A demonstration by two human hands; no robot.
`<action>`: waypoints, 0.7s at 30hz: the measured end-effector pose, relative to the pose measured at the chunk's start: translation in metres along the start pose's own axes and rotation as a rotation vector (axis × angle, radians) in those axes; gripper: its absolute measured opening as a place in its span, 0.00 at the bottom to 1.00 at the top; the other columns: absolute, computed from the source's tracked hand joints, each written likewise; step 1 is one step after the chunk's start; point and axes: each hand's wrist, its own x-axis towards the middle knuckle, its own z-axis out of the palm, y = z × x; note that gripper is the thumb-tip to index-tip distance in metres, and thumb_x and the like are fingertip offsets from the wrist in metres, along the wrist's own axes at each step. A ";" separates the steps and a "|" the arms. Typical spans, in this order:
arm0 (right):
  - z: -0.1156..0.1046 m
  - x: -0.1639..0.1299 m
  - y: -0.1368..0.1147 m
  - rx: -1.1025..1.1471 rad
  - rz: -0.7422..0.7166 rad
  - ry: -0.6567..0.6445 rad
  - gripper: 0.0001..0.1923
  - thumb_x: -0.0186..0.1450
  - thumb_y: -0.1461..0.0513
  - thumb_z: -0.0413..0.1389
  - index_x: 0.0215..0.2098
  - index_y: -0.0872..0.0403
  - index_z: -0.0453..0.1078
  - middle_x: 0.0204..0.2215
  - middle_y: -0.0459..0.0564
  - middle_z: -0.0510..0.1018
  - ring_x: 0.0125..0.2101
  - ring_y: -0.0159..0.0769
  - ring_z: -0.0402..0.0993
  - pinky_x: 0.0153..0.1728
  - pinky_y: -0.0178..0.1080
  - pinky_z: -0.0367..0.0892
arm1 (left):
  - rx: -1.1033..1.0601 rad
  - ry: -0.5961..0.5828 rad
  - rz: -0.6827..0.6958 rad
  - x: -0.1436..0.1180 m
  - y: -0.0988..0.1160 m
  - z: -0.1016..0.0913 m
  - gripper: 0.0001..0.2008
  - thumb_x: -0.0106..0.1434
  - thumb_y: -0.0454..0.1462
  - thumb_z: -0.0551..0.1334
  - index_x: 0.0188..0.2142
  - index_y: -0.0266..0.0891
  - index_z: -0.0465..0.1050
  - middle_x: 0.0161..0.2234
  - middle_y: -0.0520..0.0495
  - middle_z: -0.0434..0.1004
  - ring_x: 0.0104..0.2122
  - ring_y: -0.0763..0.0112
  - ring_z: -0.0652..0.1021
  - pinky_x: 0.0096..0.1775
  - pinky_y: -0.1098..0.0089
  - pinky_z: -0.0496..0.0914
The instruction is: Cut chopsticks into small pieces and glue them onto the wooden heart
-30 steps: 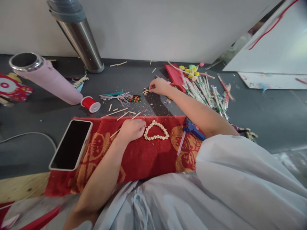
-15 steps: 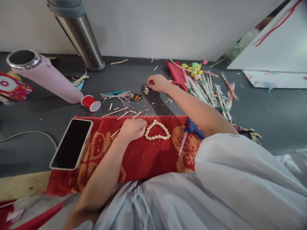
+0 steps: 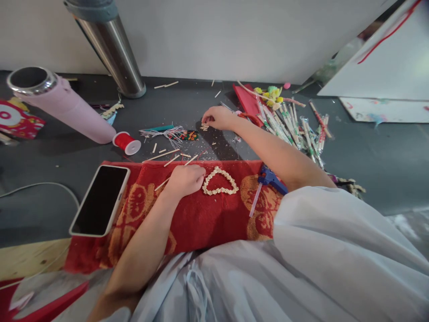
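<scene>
My left hand (image 3: 187, 180) rests on the red patterned towel (image 3: 201, 223) with its fingers curled closed; whatever they grip is hidden. A thin wooden stick (image 3: 162, 184) sticks out beside its wrist side. Just right of that hand lies a heart-like outline of small pale pieces (image 3: 220, 192). Farther out on the dark table, my right hand (image 3: 219, 118) has its fingertips pinched together at a small pile of short stick pieces (image 3: 204, 128). Too little shows to tell whether a piece is between them. A blue glue gun (image 3: 271, 180) with a clear glue stick lies right of the outline.
A phone (image 3: 100, 201) lies on the towel's left side. Behind it stand a red thread spool (image 3: 126, 143), a pink bottle (image 3: 70, 107) and a steel flask (image 3: 117, 49). Loose sticks (image 3: 161, 154) and crumbs lie mid-table. Wrapped sticks (image 3: 284, 120) are heaped at right.
My right hand has shifted slightly left and down onto the pile of short stick pieces. My left hand stays where it was.
</scene>
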 end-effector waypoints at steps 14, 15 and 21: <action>-0.007 -0.007 -0.001 -0.020 0.015 0.006 0.19 0.62 0.70 0.50 0.47 0.59 0.76 0.42 0.53 0.81 0.41 0.34 0.75 0.44 0.35 0.64 | 0.009 -0.024 -0.014 0.000 0.001 -0.001 0.12 0.62 0.32 0.52 0.32 0.40 0.75 0.35 0.48 0.82 0.35 0.66 0.80 0.28 0.68 0.59; -0.010 -0.008 0.000 -0.017 0.024 0.017 0.18 0.62 0.69 0.50 0.47 0.59 0.77 0.42 0.53 0.81 0.40 0.34 0.75 0.44 0.35 0.65 | 0.012 -0.024 -0.018 0.000 0.002 -0.002 0.12 0.62 0.32 0.52 0.32 0.40 0.75 0.35 0.48 0.82 0.35 0.66 0.80 0.28 0.68 0.59; -0.030 -0.030 0.005 -0.012 0.014 0.063 0.16 0.61 0.69 0.53 0.44 0.60 0.77 0.38 0.53 0.81 0.39 0.35 0.76 0.42 0.36 0.66 | 0.001 0.000 -0.114 0.001 0.004 -0.004 0.13 0.63 0.34 0.51 0.33 0.41 0.76 0.36 0.48 0.82 0.36 0.64 0.80 0.30 0.68 0.62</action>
